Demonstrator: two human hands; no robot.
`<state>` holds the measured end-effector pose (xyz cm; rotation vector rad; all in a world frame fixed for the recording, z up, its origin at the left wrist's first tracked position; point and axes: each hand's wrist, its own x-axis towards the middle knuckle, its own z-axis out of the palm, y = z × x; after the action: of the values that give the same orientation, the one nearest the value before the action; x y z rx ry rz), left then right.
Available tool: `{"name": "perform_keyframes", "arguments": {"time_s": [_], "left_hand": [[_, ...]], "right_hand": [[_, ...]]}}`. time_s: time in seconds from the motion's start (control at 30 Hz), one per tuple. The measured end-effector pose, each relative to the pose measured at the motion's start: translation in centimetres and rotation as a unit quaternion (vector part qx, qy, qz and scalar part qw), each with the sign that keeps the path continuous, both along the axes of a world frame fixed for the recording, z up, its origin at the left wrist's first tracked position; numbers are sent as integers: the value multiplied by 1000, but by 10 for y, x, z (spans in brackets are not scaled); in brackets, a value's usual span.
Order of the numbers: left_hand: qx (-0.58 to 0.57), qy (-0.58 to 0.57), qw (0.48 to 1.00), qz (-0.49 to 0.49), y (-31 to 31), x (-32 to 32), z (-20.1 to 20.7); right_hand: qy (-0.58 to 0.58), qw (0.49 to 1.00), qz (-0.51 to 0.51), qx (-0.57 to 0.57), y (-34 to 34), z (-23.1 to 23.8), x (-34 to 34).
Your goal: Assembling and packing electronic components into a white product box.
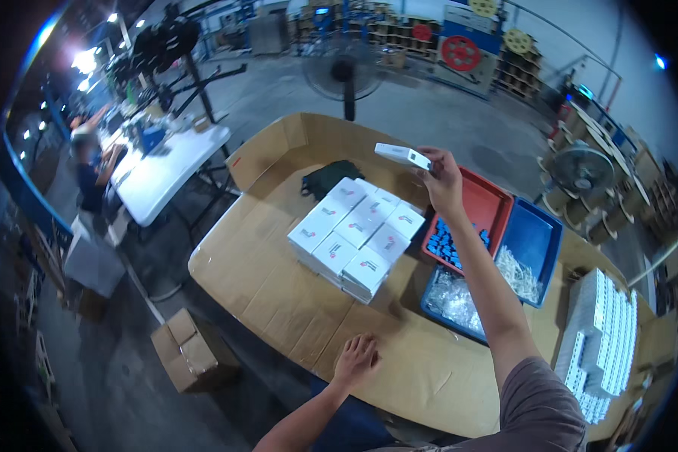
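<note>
My right hand [444,179] is raised over the far side of the table and pinches one end of a flat white box [401,155]. A stack of similar white boxes [348,232], each with a small printed mark, sits in the middle of the cardboard-covered table [258,248]. My left hand [356,360] rests on the cardboard near the front edge, its fingers loosely bent and slightly apart, with nothing in it. Below my raised right hand, a red tray [484,197] holds small blue pieces [442,245], partly hidden by my forearm.
A blue tray [539,222] holds white cords [516,273]; another [437,307] holds clear plastic bags [454,297]. White pieces [599,339] are stacked in rows at right. Dark cloth [330,179] lies behind the boxes. A carton [192,350] stands on the floor; a person [90,169] sits at left.
</note>
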<state>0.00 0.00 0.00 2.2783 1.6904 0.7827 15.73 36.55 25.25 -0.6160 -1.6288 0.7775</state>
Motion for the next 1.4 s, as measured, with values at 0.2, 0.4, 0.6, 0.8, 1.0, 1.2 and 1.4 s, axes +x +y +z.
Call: {"name": "perform_keyframes", "arguments": {"time_s": [0.2,0.4,0.6,0.8,1.0,1.2,1.4], "left_hand": [[15,-6,1000,0,-4,13,25],[76,-33,996,-22,-4,7,8],[-117,-291,949,29,-14,7,13],[-334,-494,800,-56,-52,112,126],[-448,-606,641,-149,-65,183,190],[-511,-524,658,-176,-65,191,190],[-459,-601,636,-155,-89,205,201]], "right_hand": [[143,978,9,153,-223,92,92],[154,975,-19,160,-338,95,142],[381,911,-49,-151,-428,40,160],[578,654,-40,-485,-478,-28,180],[568,634,-31,-524,-509,-58,190],[337,761,-52,-552,-518,-60,196],[-146,921,-304,-194,-521,-51,218]]}}
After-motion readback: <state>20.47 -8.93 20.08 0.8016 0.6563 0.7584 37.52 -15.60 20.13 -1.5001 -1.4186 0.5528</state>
